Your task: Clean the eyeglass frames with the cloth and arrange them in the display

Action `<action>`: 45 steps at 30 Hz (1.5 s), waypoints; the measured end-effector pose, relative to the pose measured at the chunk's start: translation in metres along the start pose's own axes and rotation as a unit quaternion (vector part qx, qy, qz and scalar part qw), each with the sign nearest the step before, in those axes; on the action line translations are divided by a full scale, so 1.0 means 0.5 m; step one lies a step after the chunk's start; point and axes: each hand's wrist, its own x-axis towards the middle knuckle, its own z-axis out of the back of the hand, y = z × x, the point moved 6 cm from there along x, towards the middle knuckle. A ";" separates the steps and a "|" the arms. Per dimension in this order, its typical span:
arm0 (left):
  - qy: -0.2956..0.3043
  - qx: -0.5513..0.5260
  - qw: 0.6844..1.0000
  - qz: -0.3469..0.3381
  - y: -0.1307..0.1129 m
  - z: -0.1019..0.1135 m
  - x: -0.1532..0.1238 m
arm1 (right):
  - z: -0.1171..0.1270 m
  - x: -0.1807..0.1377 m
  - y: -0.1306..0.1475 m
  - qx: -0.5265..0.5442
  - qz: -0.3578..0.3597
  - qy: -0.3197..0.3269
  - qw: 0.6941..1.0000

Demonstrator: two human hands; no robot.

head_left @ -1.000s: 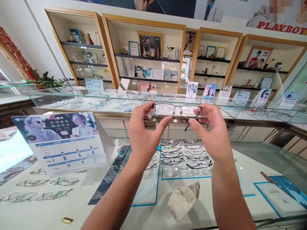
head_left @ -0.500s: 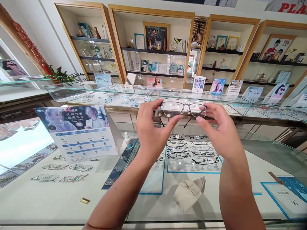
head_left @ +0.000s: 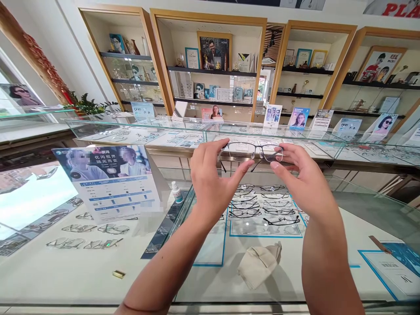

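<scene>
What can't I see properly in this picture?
All in the head view:
Left end of the held glasses: partly hidden behind fingers of the left hand.
Writing on the white bottle: too small to read.
Big red letters, top right: cut off by the picture's right edge.
Whatever is under the cream cloth: covered by it.

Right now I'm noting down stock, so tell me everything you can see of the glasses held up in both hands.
The glasses have clear lenses, a thin dark upper rim that looks like metal, a narrow bridge and two small nose pads. Dark temple tips show below the lenses; how far the temples are folded is hard to tell. Held roughly level above the glass counter, they are gripped at one end by the left hand, at the other by the right hand.
</scene>
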 end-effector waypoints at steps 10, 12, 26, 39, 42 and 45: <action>0.039 -0.025 0.998 0.033 0.011 -0.018 -0.003 | 0.007 -0.005 0.016 -0.038 0.003 -0.038 0.999; 0.046 -0.029 0.997 0.046 0.016 -0.020 -0.003 | 0.008 -0.006 0.020 -0.044 0.002 -0.043 0.998; 0.157 -0.063 0.972 0.165 0.054 -0.054 -0.013 | 0.015 -0.008 0.026 -0.080 0.006 -0.072 0.994; 0.131 -0.083 0.974 0.163 0.055 -0.052 -0.012 | 0.018 -0.011 0.036 -0.076 0.016 -0.077 0.994; 0.122 -0.084 0.978 0.146 0.053 -0.052 -0.012 | 0.019 -0.010 0.035 -0.080 0.016 -0.075 0.994; 0.086 -0.062 0.988 0.116 0.045 -0.041 -0.009 | 0.017 -0.007 0.029 -0.078 0.017 -0.064 0.995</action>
